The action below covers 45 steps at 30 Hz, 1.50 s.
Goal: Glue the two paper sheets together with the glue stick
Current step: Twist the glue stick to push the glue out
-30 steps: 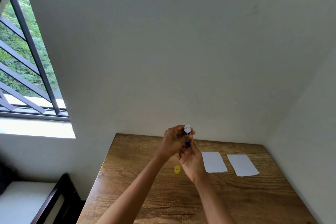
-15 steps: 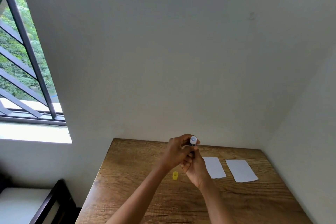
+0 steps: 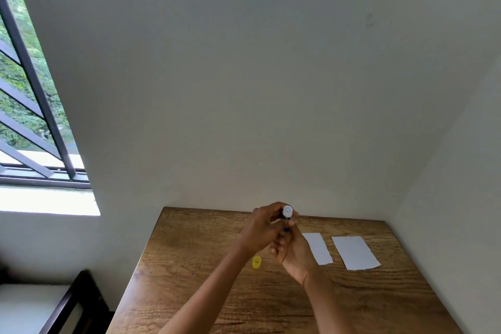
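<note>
A blue glue stick with its white glue end pointing up is held above the wooden table. My left hand grips its upper part, and my right hand holds its lower end from below. The yellow cap stands on the table just left of my hands. Two white paper sheets lie flat side by side to the right: the nearer sheet, partly hidden by my right hand, and the farther right sheet.
The table stands in a corner, with white walls behind it and along its right side. A barred window is on the left. A dark chair frame with a white cushion sits low at the left of the table.
The view has tilted and shifted a little, so hands and table sit lower in the frame. Both hands still hold the glue stick, now turned so its white end faces me more.
</note>
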### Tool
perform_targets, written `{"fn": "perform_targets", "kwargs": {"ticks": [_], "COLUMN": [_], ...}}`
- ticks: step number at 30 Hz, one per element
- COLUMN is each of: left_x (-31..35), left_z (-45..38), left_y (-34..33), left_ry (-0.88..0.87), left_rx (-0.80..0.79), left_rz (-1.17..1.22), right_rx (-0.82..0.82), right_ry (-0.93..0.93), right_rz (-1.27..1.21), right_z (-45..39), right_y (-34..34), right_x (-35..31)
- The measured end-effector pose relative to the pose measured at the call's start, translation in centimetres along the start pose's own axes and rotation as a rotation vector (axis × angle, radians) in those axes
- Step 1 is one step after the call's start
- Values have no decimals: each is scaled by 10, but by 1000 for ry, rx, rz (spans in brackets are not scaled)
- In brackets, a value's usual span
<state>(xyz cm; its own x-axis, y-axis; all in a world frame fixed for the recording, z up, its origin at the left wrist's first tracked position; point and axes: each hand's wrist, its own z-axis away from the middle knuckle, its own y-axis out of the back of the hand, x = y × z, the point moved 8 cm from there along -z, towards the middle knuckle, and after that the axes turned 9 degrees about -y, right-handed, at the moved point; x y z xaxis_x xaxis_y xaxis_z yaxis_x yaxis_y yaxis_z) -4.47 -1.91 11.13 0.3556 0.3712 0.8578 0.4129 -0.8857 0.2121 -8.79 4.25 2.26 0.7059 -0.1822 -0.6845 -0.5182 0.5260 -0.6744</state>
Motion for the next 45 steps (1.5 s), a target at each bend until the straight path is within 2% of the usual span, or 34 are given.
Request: {"fn": "perform_targets", "kwargs": {"ticks": [4,8,10,14,18,21,25,32,39,45], "left_x": [-6,-2,-1,-4,-4,-5,-7,2,4,11], "left_z": [-3,-3,-3,-7,-6,-5,-9,-10,-11,-10], "left_y": [0,-9,-10,-4,-8,-10,-9,-15,-13,-22], "left_ry": [46,-11,-22,-14,-3,22,56,56,76,70], "left_rx": [35,-46,-36,14,4,60,140,123,115,99], "left_rz": [12,-9,-11,1,25,50,91,100,93,103], "right_rx": [-88,-23,3,-60,-32,-7,-52,87,-68,53], "right_ry": [94,51,42,93,108,108,151,82,164,182], "right_rz": [-177,-57,-15,-154,-188,-185,-236,-10,-189,-160], "right_z": [2,3,3,5,6,5,5,9,20,20], "right_y": [0,5,5,3,8,11,11,9,1,2], "right_x": [-1,0,1,-2,-9,-12,-14,-15,-15,-21]}}
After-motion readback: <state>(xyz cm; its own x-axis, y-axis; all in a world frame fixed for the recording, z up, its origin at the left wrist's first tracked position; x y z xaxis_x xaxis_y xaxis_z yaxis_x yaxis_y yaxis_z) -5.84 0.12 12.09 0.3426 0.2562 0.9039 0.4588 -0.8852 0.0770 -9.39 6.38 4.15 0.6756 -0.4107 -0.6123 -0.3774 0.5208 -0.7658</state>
